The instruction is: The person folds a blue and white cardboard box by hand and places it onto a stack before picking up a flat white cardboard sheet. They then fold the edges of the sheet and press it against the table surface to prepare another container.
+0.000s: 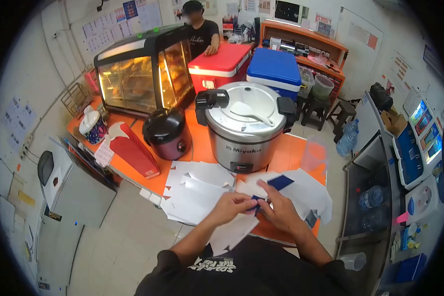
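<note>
My left hand (233, 206) and my right hand (282, 211) are close together over the front of the orange table (288, 153). Both pinch a white paper sheet with dark blue patches (239, 231), fingers closed on its folded middle. One end of the paper hangs towards my body. White paper sheets (197, 200) lie flat beside my left hand, and more white sheets (312, 191) lie beyond my right hand. Just behind my hands stands a large silver rice cooker (241, 140), a white rice paddle (251, 113) resting on its lid.
A small dark rice cooker (166, 135) and a red carton (133, 153) stand left. Behind are a lit food display case (133, 84), a red cooler box (219, 59) and a blue cooler box (275, 69). Another person (202, 37) rests a hand on the red cooler.
</note>
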Demonstrator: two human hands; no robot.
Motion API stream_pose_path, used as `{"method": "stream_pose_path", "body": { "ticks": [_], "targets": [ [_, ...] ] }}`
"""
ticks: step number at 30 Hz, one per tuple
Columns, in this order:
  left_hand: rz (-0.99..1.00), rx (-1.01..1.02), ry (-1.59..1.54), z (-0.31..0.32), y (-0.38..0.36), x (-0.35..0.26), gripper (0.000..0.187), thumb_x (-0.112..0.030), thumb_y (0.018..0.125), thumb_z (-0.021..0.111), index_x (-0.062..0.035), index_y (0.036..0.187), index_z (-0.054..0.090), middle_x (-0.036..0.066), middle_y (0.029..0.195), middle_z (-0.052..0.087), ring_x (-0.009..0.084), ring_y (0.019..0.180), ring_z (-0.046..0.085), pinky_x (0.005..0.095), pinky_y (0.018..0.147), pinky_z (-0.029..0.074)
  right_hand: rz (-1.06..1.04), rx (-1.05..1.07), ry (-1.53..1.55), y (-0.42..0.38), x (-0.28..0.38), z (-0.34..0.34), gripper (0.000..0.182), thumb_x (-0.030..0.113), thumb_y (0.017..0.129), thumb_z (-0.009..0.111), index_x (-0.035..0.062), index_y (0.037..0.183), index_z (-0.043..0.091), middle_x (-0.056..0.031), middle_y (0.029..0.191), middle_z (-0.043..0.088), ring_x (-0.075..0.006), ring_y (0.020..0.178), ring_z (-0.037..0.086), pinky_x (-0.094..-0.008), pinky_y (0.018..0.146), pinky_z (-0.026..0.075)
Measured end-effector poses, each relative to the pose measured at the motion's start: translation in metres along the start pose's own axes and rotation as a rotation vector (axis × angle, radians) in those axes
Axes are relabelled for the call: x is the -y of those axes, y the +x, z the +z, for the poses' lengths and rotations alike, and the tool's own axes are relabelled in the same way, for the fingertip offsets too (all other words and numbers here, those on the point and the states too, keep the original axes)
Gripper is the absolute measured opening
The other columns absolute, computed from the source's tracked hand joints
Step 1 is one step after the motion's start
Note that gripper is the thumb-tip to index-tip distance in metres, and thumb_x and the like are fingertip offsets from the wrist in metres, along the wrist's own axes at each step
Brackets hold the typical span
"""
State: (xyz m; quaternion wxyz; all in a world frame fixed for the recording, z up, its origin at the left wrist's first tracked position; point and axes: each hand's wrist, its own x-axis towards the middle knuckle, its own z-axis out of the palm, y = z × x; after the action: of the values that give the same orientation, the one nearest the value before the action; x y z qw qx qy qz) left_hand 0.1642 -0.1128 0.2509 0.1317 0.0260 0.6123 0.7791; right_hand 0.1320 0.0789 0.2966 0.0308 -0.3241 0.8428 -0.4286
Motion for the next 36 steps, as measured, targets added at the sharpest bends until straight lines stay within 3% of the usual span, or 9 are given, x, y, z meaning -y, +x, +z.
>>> {"method": "stream_pose_path", "body": {
  "ticks": [5,7,9,11,13,24,26,31,36],
  "targets": [
    [-0.157,0.103,-0.107,0.009,-0.013,-0.004,0.04,-0.02,0.088,0.064,0.001,0.121,0.052,0.008,0.111,0.059,0.0157,0.102,0.058,0.0319,0.087,0.05,-0.163,0.02,-0.117,-0.016,-0.032,-0.007,0.023,0.013,0.088,0.06,-0.0011,0.106,0.055,-0.0146,0.087,0.062,-0.0272,0.075,0.064,-0.0348,0.065,0.05],
    [-0.155,0.25,0.141,0.0,-0.024,-0.017,0.047,-0.024,0.089,0.063,-0.0025,0.127,0.045,0.008,0.117,0.055,0.0168,0.105,0.055,0.0345,0.092,0.046,0.097,0.011,-0.04,-0.019,-0.035,-0.016,0.016,0.012,0.091,0.057,-0.0014,0.099,0.054,-0.0155,0.084,0.062,-0.0217,0.065,0.065,-0.0311,0.058,0.05],
    [-0.021,0.421,0.691,0.003,-0.035,-0.032,0.044,-0.025,0.09,0.061,-0.0031,0.126,0.047,0.009,0.112,0.057,0.0154,0.099,0.056,0.0329,0.088,0.045,0.047,-0.017,0.014,-0.02,-0.033,-0.026,0.014,0.013,0.093,0.055,-0.0012,0.094,0.051,-0.0134,0.079,0.061,-0.0173,0.059,0.064,-0.0281,0.054,0.049],
    [-0.066,0.419,0.669,0.008,-0.033,-0.044,0.042,-0.025,0.091,0.061,-0.0019,0.123,0.049,0.009,0.106,0.059,0.0144,0.095,0.056,0.0323,0.084,0.046,0.229,-0.016,0.303,-0.02,-0.019,-0.042,0.015,0.014,0.092,0.055,-0.0007,0.095,0.05,-0.0129,0.078,0.061,-0.0226,0.071,0.066,-0.0309,0.063,0.049],
    [-0.117,0.213,0.692,0.01,-0.027,-0.045,0.034,-0.024,0.092,0.059,-0.0013,0.117,0.054,0.008,0.096,0.064,0.0133,0.083,0.06,0.0304,0.079,0.049,0.192,-0.066,0.426,-0.026,-0.034,-0.045,0.017,0.014,0.093,0.054,-0.0022,0.095,0.05,-0.0109,0.08,0.061,-0.0161,0.071,0.067,-0.0281,0.062,0.049],
    [-0.403,0.058,-0.324,0.048,0.004,-0.005,0.026,-0.029,0.094,0.057,-0.0041,0.101,0.059,0.0,0.079,0.061,0.0067,0.074,0.059,0.0192,0.065,0.048,0.115,-0.094,0.628,-0.049,-0.066,-0.095,0.019,0.014,0.092,0.056,-0.0031,0.101,0.055,-0.0086,0.086,0.061,-0.0149,0.078,0.064,-0.0287,0.069,0.05],
    [-0.343,-0.023,-0.153,0.048,0.012,0.006,0.027,-0.03,0.094,0.056,-0.0041,0.1,0.06,-0.001,0.077,0.061,0.0057,0.072,0.058,0.0194,0.063,0.047,0.124,-0.087,0.651,-0.053,-0.063,-0.103,0.02,0.015,0.092,0.056,-0.0033,0.1,0.056,-0.0093,0.086,0.062,-0.0147,0.079,0.064,-0.029,0.07,0.05],
    [-0.083,0.051,0.483,0.092,0.005,-0.019,0.031,-0.032,0.095,0.055,-0.0015,0.097,0.064,-0.002,0.073,0.059,0.0047,0.064,0.052,0.0221,0.059,0.043,0.051,0.018,0.258,-0.068,-0.056,-0.115,0.023,0.023,0.088,0.06,0.0009,0.093,0.061,-0.0142,0.079,0.063,-0.0255,0.073,0.065,-0.0347,0.067,0.049],
    [-0.284,0.137,0.307,0.129,0.0,0.006,0.03,-0.029,0.096,0.054,-0.0027,0.088,0.066,-0.003,0.077,0.06,0.0029,0.071,0.051,0.0203,0.068,0.041,0.183,-0.002,0.135,-0.096,-0.066,-0.12,0.028,0.028,0.086,0.062,0.002,0.096,0.062,-0.0171,0.081,0.065,-0.0297,0.072,0.065,-0.0381,0.068,0.049]
  ]
}}
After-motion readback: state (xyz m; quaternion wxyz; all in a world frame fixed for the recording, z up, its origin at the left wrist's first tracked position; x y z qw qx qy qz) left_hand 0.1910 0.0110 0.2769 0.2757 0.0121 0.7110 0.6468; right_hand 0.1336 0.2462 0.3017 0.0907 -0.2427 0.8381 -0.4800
